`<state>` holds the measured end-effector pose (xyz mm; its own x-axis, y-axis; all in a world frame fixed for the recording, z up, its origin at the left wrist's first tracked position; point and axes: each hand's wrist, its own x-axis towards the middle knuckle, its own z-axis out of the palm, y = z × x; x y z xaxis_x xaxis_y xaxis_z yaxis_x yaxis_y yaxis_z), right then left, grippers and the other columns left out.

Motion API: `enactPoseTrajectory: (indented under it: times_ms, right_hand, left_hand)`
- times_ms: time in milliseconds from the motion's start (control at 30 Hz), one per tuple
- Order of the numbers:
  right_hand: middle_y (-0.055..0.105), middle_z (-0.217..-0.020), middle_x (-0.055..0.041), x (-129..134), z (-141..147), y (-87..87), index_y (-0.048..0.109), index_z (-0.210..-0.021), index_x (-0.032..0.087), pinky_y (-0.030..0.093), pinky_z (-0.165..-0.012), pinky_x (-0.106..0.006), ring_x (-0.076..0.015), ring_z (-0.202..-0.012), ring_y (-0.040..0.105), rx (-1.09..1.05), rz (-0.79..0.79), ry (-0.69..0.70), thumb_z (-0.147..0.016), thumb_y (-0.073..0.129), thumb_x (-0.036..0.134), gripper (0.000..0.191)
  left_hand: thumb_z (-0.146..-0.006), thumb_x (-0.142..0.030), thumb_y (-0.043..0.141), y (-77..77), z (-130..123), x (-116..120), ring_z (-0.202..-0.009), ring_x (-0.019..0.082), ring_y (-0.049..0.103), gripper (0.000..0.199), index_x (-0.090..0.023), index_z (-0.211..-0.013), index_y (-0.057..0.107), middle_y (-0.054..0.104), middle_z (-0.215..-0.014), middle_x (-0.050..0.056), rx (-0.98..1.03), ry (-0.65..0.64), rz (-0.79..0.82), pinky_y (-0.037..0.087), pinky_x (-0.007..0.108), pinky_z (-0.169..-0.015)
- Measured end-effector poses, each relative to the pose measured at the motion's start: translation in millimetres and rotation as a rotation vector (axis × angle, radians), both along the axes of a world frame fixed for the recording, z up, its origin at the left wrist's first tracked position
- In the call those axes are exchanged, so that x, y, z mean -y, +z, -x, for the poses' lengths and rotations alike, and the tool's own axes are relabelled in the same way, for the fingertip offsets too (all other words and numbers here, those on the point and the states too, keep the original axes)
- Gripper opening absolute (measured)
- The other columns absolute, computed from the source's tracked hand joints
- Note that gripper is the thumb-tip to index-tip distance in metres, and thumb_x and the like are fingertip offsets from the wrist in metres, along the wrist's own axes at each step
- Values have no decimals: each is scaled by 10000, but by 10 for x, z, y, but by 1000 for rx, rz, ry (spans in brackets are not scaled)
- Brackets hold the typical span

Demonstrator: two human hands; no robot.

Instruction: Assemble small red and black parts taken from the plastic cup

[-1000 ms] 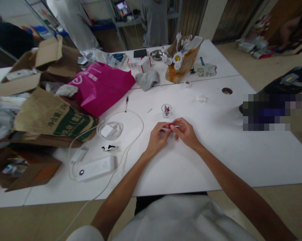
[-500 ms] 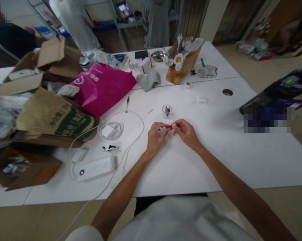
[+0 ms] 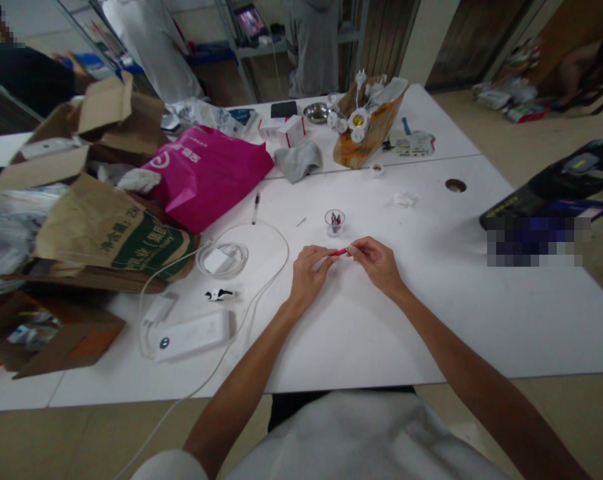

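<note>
Between my two hands, just above the white table, lies a short red stick with a silvery end (image 3: 339, 253); it is too small to name more exactly. My left hand (image 3: 309, 270) pinches its left end between thumb and fingertips. At the silvery right end, the fingertips of my right hand (image 3: 380, 263) are closed on it. Beyond my hands stands a small clear cup (image 3: 334, 223) holding several little red, dark and silvery pieces. A thin grey rod (image 3: 301, 222) lies left of the cup.
To the left are a white power bank (image 3: 194, 337), a coiled cable with a charger (image 3: 221, 259), a black-and-white clip-like tool (image 3: 220, 295), a pen (image 3: 256, 208), a pink bag (image 3: 206, 170) and cardboard boxes (image 3: 76, 333). A black bottle-like object (image 3: 546, 180) lies right. People stand behind.
My right hand has shifted slightly right and its fingers have moved outward along the stick, so more of the red part and the silvery end shows. My left hand keeps its hold.
</note>
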<state>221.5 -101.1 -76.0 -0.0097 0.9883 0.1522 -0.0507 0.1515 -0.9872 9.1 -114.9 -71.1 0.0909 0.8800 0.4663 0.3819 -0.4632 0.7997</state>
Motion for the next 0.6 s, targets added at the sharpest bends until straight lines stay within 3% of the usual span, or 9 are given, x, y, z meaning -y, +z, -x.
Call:
enactPoseTrajectory:
  times_ms: [267,500,600]
  right_hand:
    - [839,-947,-53,-1,-12,-3,829,-973,254,684,-902,-408,-233,-895,802,-14,-9,8,-881,972,655,435]
    - [869,-980,-55,-11,-30,24,878,-978,266,707,-946,-435,-242,-920,823,-63,-33,10,-865,1010,568,348]
    - [878,-1030,-61,-10,-19,21,889,-1003,267,714,-968,-446,-253,-973,828,-59,-50,13,-887,992,566,337]
  left_hand:
    - [-1129,-554,741,30,16,2,-1004,275,766,292,-336,-1177,930,880,-1074,69,28,-7,74,604,468,-929]
    - [-1132,-606,716,96,6,19,-942,237,764,389,-281,-1035,906,856,-954,41,55,-52,123,595,417,-955]
    - [-1158,-600,666,104,-8,35,-948,235,781,414,-259,-1089,891,857,-928,37,46,-33,187,593,394,-918]
